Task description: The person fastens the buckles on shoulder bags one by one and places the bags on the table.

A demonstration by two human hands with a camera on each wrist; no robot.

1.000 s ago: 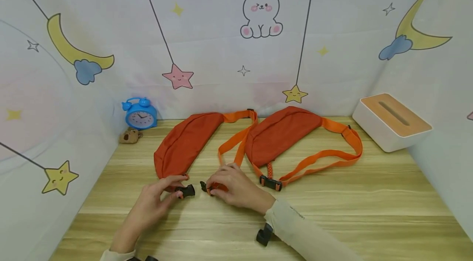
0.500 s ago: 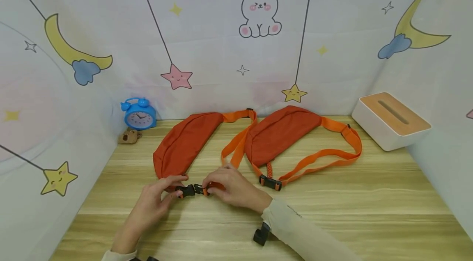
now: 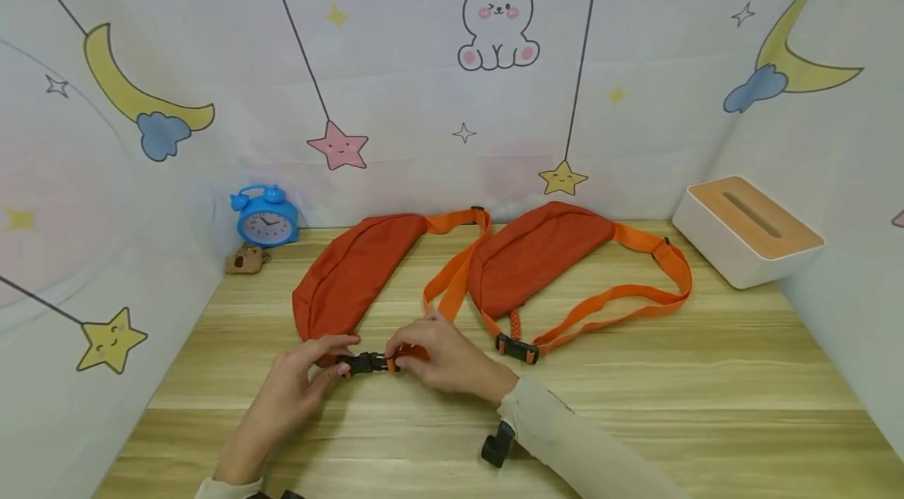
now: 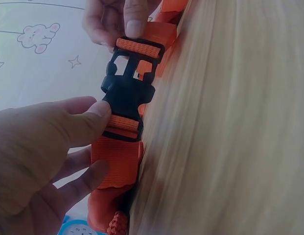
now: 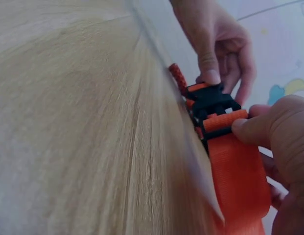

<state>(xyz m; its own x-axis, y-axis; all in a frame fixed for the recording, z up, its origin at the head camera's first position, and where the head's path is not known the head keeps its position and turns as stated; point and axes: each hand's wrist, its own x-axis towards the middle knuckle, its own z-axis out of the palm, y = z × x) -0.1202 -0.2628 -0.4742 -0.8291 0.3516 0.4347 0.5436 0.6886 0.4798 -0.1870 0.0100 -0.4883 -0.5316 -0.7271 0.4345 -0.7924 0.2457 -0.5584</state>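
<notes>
Left of the table's middle lies a rust-orange waist bag, its strap ends brought together at a black side-release buckle. My left hand pinches the buckle's socket half between thumb and fingers. With thumb and fingertips, my right hand pinches the prong half by its strap end. The prongs sit partly inside the socket; their side arms still show outside it in the left wrist view. An orange strap runs back from the prong half under my right hand.
A second waist bag lies at right, its buckle fastened. A blue alarm clock and a small brown trinket stand at the back left. At the back right is a white tissue box with a wooden lid.
My right hand has moved left, bringing the prong half from apart to partly inside the socket. The left hand has stayed nearly still with the socket half.
</notes>
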